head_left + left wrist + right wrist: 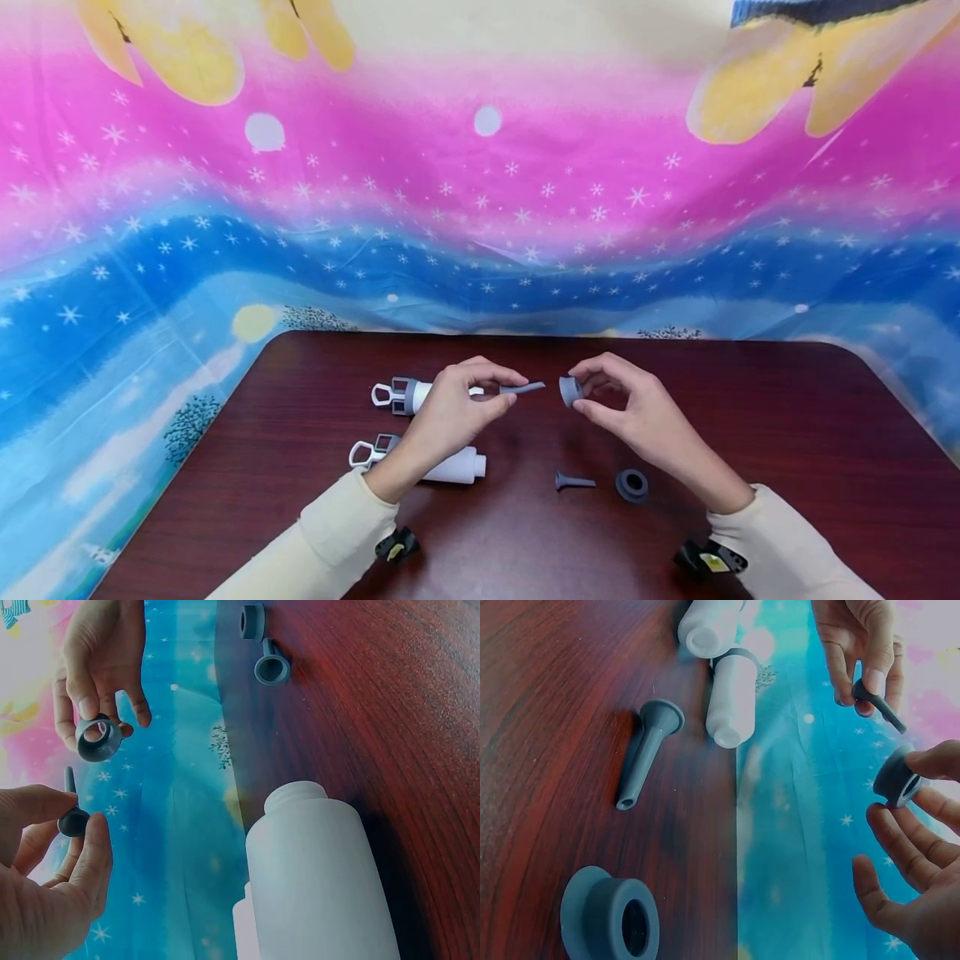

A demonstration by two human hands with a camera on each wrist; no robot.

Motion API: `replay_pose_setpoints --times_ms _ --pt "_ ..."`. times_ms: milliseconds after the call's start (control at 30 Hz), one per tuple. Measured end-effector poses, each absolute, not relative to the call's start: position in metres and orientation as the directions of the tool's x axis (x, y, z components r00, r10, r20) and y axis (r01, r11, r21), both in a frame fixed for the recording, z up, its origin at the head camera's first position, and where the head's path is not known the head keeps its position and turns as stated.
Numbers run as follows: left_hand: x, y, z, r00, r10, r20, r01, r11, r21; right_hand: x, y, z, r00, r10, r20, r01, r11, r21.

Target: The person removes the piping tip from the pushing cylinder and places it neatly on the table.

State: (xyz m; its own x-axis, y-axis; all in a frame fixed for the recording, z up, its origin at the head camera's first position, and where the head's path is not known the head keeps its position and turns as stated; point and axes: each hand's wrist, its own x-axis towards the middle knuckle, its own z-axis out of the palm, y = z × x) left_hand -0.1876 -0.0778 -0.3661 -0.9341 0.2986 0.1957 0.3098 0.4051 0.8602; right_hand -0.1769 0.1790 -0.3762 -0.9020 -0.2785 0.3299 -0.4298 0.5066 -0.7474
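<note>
Above the table, my left hand (453, 407) pinches a small grey funnel-like tube (527, 387) between thumb and fingertips. Its narrow stem points toward the grey ring-shaped cap (889, 777) that my right hand (636, 404) holds by the rim. A gap separates the two parts. In the right wrist view, a second grey funnel-like tube (646, 754) and a second flanged ring cap (600, 911) lie on the tabletop. Two white bottles lie on their sides by my left arm: the nearer bottle (453, 468), with an uncovered neck, and the farther bottle (423, 395), partly hidden by the left hand.
Each bottle has a grey collar (407, 396) and a white loop handle (362, 454) at its left end. The dark red wooden table (787, 417) ends at a patterned cloth (450, 250) hanging behind it.
</note>
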Motion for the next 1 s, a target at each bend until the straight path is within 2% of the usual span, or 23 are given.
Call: replay_pose_setpoints --times_ms 267,1000 --pt "-0.189 -0.078 -0.367 -0.931 0.303 0.202 0.322 0.421 0.848 -0.180 0.184 -0.380 -0.905 -0.279 0.322 -0.425 0.528 -0.735" --pt "-0.189 -0.079 -0.368 -0.945 0.300 0.130 0.256 0.428 0.867 -0.194 0.218 -0.406 -0.939 -0.235 0.250 -0.343 0.653 -0.675"
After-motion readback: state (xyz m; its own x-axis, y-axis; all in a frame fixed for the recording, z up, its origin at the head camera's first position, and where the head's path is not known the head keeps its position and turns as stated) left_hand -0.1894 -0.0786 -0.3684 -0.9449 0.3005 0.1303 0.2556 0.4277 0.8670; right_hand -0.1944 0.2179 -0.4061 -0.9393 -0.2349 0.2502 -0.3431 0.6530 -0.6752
